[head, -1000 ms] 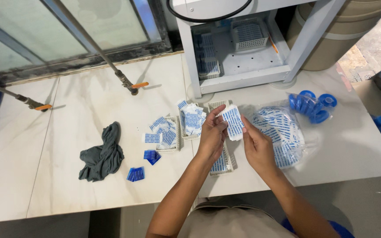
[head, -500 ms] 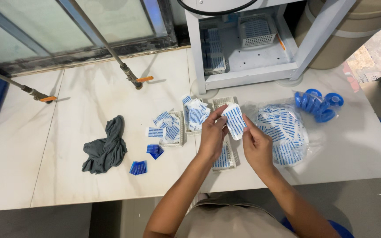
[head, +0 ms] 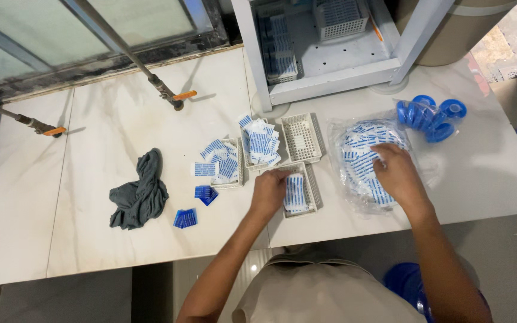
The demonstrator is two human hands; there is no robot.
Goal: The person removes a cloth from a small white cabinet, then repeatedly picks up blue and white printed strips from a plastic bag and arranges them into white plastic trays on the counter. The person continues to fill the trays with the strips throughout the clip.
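White basket [head: 311,190] centre frame: left hand [head: 268,191] curled on its edge; right hand [head: 395,173] spread in packet bag [head: 363,157]; bare bench [head: 91,119] left.

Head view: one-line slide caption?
Left hand rests at a small white basket of blue-and-white packets; right hand reaches into clear bag of them.

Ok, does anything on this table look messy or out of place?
Yes. Packets spill out of their tray onto the table, two blue pieces lie loose nearby, and a crumpled grey cloth sits apart.
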